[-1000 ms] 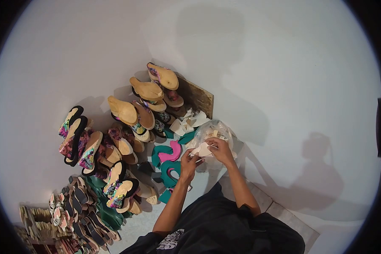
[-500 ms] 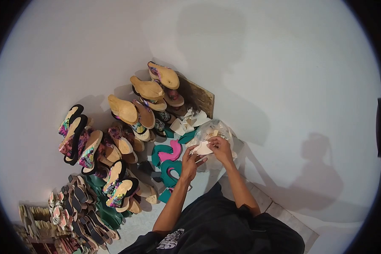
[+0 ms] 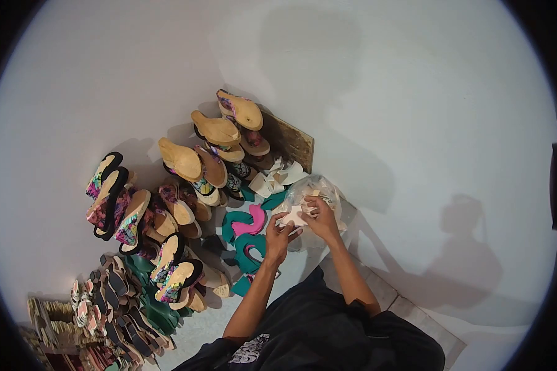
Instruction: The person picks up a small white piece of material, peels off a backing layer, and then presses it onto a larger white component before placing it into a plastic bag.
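A pale, thin flat piece (image 3: 294, 216), its material too small to make out, is held between both hands. My left hand (image 3: 279, 237) grips its left side, thumb and fingers at the edge. From the right, my right hand (image 3: 321, 219) pinches the other side. Just behind and beneath the hands stands a clear plastic bag (image 3: 331, 190) with pale pieces in it. Left of my left hand lie curved teal pieces (image 3: 246, 255) and a bright pink piece (image 3: 250, 221). Beyond the bag is a heap of white scraps (image 3: 277, 177).
Wedge sandals (image 3: 181, 159) with patterned sides stand in stacked rows along the wall. Dark green pieces (image 3: 159, 306), black soles (image 3: 119, 281) and piles of thin cut pieces (image 3: 52, 321) fill the lower left. A board (image 3: 294, 139) leans on the wall.
The pale piece has turned a little between my fingers, and my right hand has shifted slightly left and down on it. Everything else looks the same.
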Demonstrator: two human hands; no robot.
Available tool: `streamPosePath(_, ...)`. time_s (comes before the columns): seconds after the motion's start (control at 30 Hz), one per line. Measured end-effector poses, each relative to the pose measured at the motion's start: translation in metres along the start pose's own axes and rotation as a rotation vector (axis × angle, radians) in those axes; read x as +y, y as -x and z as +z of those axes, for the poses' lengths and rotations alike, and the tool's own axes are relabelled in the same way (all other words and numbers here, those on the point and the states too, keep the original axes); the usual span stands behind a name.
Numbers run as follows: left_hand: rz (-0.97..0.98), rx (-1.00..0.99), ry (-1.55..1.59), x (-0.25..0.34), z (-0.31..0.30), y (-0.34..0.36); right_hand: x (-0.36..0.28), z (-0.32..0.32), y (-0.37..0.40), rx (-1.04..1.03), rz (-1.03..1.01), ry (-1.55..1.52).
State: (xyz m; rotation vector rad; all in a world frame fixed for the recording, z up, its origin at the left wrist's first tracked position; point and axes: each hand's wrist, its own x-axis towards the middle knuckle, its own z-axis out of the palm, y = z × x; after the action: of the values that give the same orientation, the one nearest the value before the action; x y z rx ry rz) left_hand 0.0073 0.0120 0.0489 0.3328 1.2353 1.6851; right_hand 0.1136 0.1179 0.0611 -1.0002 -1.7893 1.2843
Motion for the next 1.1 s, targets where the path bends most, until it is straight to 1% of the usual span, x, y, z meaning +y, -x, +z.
streamPosePath(0.03,0.004,0.012,0.008,0.001,-0.002,0.0,-0.001,-0.003,0.001,-0.002,0.0,0.0)
streamPosePath(0.1,0.009,0.013,0.007,0.002,-0.005,0.0,0.002,-0.014,0.002,-0.262,0.09,-0.091)
streamPosePath(0.13,0.014,0.01,0.004,0.003,-0.006,-0.001,0.011,-0.013,0.004,-0.262,0.092,-0.09)
streamPosePath(0.2,0.023,0.016,0.001,0.003,-0.005,-0.003,0.026,-0.007,0.007,-0.362,0.09,-0.234)
streamPosePath(0.23,0.031,0.026,-0.006,0.002,-0.006,-0.003,0.029,-0.007,0.008,-0.371,0.095,-0.231)
streamPosePath(0.27,0.025,0.04,0.001,0.001,-0.007,-0.004,0.032,-0.005,0.008,-0.35,0.03,-0.165)
streamPosePath(0.3,0.054,0.019,-0.044,-0.001,-0.012,-0.007,0.032,-0.002,0.01,-0.337,-0.031,-0.102)
streamPosePath(0.33,0.079,0.005,-0.089,-0.001,-0.018,-0.005,0.005,-0.008,0.013,-0.314,0.003,0.046)
streamPosePath(0.37,0.092,-0.031,-0.198,0.002,-0.025,-0.007,0.003,-0.004,0.012,-0.341,0.014,0.043)
streamPosePath(0.43,0.09,-0.131,-0.407,0.02,-0.035,-0.001,0.0,0.001,0.011,-0.279,-0.062,0.045)
streamPosePath(0.47,0.085,-0.107,-0.401,0.03,-0.038,0.003,-0.003,0.003,0.012,-0.34,-0.06,0.015)
streamPosePath(0.5,0.092,-0.191,-0.503,0.042,-0.039,0.008,-0.001,0.009,0.014,-0.363,-0.059,0.013)
streamPosePath(0.53,0.098,-0.276,-0.604,0.048,-0.044,0.013,0.002,0.015,0.016,-0.44,-0.045,0.033)
streamPosePath(0.57,0.1,-0.256,-0.597,0.048,-0.052,0.017,0.004,0.02,0.018,-0.517,-0.033,0.054)
streamPosePath(0.6,0.074,-0.253,-0.695,0.048,-0.061,0.017,-0.004,0.025,0.023,-0.526,0.007,0.046)
streamPosePath(0.63,0.049,-0.249,-0.792,0.047,-0.069,0.016,0.002,0.032,0.025,-0.544,-0.003,0.05)
streamPosePath(0.67,0.078,-0.171,-0.737,0.042,-0.075,0.021,0.013,0.041,0.027,-0.564,0.108,-0.087)
streamPosePath(0.7,0.087,-0.154,-0.73,0.036,-0.08,0.026,0.019,0.048,0.029,-0.581,0.221,-0.223)
streamPosePath(0.73,0.12,-0.041,-0.661,0.03,-0.084,0.032,0.02,0.054,0.032,-0.568,0.264,-0.263)
streamPosePath(0.77,0.153,0.071,-0.589,0.023,-0.088,0.037,0.021,0.057,0.036,-0.587,0.255,-0.257)
streamPosePath(0.8,0.135,0.123,-0.518,0.017,-0.09,0.043,0.019,0.06,0.039,-0.592,0.286,-0.31)
streamPosePath(0.83,0.143,0.14,-0.511,0.012,-0.092,0.046,0.017,0.063,0.041,-0.597,0.32,-0.363)
streamPosePath(0.9,0.052,0.188,-0.279,0.006,-0.094,0.052,0.011,0.062,0.045,-0.651,0.352,-0.366)
streamPosePath(0.97,0.041,0.194,-0.235,0.008,-0.094,0.059,0.005,0.059,0.047,-0.696,0.357,-0.525)
streamPosePath(1.03,-0.002,0.193,-0.21,0.01,-0.093,0.062,0.019,0.061,0.044,-0.735,0.326,-0.485)
streamPosePath(1.1,0.012,0.192,-0.19,0.008,-0.093,0.064,0.023,0.06,0.044,-0.767,0.293,-0.45)
